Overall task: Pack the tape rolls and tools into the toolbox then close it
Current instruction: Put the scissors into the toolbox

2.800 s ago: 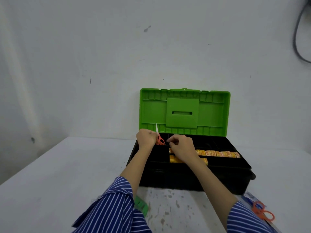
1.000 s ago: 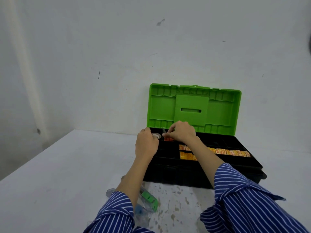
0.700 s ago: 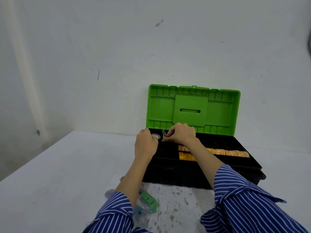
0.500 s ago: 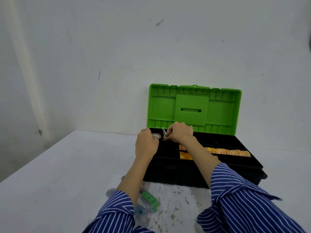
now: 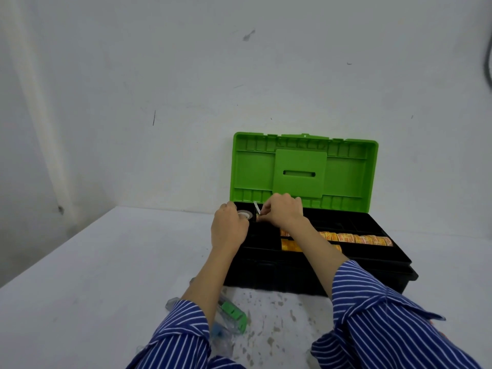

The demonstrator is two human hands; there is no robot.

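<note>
**Hands working at the toolbox's far left corner**

Fingers of the right hand [image 5: 281,213] are curled in a pinching grip on a small pair of scissors [image 5: 257,210], whose pale blade tip sticks up just left of the knuckles; the handles are hidden under the hand. Beside it, the left hand [image 5: 229,228] curls its grip around a pale tape roll [image 5: 245,214] at the far left corner of the toolbox [image 5: 314,272], over the tray compartment there; whether the roll already rests in the compartment cannot be told.

The toolbox is black, standing on the white bench [image 5: 93,275] with its green lid [image 5: 303,171] raised upright against the wall. In the tray, to the right of the hands, two rows of yellow-orange tape rolls [image 5: 356,238] lie side by side in long compartments, partly hidden by the right forearm.

On the bench in front of the toolbox's left end, under the left forearm, lies a clear packet with a green part [image 5: 234,314]. Both forearms wear blue-and-white striped sleeves [image 5: 378,323].
</note>
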